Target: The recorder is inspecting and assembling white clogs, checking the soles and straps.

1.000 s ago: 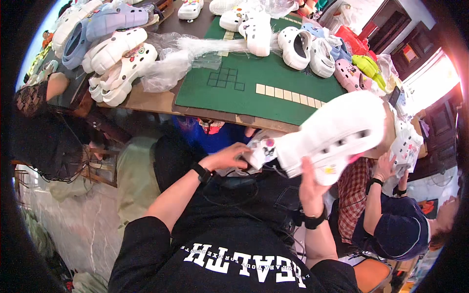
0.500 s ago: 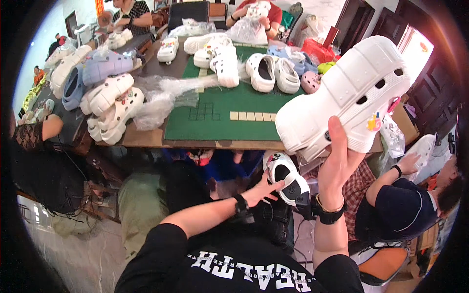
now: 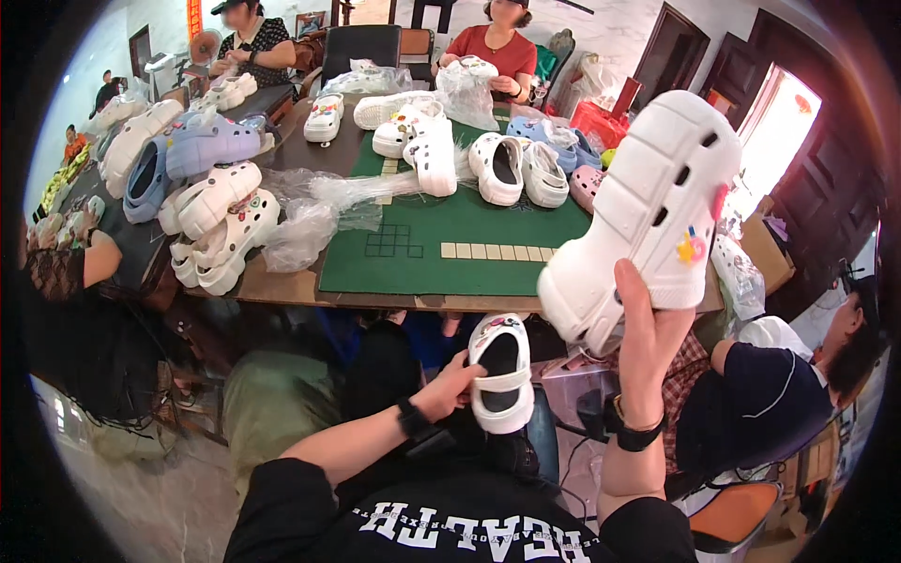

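My right hand (image 3: 649,361) is wrapped round the heel part of a chunky white clog (image 3: 648,202), raised at the right above the table edge. Its thick ridged sole side and a row of dark side holes face me, with small coloured charms near the rim. Low in front of my lap, my left hand (image 3: 447,391) grips the left side of a second white clog (image 3: 502,382). That one has its opening upward, showing a dark insole, a strap and colourful charms on the toe. The fingers under its edge are partly hidden.
A table with a green mat (image 3: 413,267) stands ahead, holding white clogs (image 3: 496,169) and crumpled plastic bags (image 3: 310,211). More clogs pile up at left (image 3: 221,225). People sit across the table and on both sides; an orange stool (image 3: 741,516) is at lower right.
My left hand has closed on the lower clog, which has turned and shifted left. The raised clog has moved slightly left and tilted more upright. The person across has lowered a bagged clog.
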Available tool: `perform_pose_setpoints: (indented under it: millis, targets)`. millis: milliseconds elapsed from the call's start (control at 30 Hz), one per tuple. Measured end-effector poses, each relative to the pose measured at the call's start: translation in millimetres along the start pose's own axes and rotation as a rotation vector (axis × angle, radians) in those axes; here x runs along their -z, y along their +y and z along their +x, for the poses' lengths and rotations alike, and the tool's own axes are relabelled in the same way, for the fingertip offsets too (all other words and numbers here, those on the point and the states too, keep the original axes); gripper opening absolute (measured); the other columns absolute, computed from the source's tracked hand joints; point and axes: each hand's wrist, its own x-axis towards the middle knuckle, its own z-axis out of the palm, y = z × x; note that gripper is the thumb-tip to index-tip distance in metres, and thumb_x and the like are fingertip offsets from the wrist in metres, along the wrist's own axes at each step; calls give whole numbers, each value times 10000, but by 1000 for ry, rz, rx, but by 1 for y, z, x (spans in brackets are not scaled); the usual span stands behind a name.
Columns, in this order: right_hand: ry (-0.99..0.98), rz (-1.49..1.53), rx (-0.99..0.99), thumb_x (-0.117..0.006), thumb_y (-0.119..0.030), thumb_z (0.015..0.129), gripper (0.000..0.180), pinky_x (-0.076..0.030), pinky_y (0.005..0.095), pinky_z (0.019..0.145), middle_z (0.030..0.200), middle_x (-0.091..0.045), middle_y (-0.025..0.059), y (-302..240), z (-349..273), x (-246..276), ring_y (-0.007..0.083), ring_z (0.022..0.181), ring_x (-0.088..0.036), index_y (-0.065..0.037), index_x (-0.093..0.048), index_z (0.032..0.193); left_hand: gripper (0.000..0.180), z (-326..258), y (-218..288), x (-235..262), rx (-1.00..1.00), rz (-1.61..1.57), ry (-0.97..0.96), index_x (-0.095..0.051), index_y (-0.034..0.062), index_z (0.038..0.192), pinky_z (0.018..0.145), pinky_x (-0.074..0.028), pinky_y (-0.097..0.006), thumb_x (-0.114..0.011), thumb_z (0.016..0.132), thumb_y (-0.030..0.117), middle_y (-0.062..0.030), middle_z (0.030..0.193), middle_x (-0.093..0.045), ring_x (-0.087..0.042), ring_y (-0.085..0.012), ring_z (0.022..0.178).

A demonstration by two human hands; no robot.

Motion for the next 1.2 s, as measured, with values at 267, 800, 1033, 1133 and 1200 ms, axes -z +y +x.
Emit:
perform_pose_setpoints:
  millis: [267,800,1033,1133,1200]
  targets:
    - [-369,-652,-250,-692,-273,820,370,-501,409,702,760,-649,260,80,36,7,375,721,-647,95,-650,822,575,-95,101,15,-81,-171,-45,-388,48,1428,1013,-461,-305,-494,863,33,-75,1309,-558,-570,-160,1173]
    - [-517,-317,-314,-497,-172,982,279,-473,396,636,727,-608,159,141,20,-38,311,662,-609,-149,-547,1255,443,-16,145,75,-478,284,480,-493,66,1374,962,-400,-318,-574,979,250,-68,1346,-524,-438,-162,1257]
    - [-383,-238,-595,-427,-104,1013,250,-408,247,529,683,-568,32,144,4,57,87,563,-497,-53,-518,1241,234,-66,114,45,-487,462,455,-617,-2,1161,822,-474,-248,-523,996,134,-76,1053,-690,-638,-124,926]
    - [-380,-156,-634,-430,-118,1023,277,-410,226,532,741,-626,43,156,-11,60,74,566,-507,-54,-506,1282,230,-56,103,28,-512,454,428,-618,-7,1152,787,-486,-252,-519,1001,135,-86,1035,-694,-651,-129,892]
    - [-373,-144,-639,-431,-116,1024,296,-418,229,538,782,-650,56,155,-19,52,79,566,-508,-55,-496,1307,228,-53,105,22,-513,456,400,-617,-10,1152,788,-489,-256,-521,1003,134,-89,1035,-690,-651,-133,896]
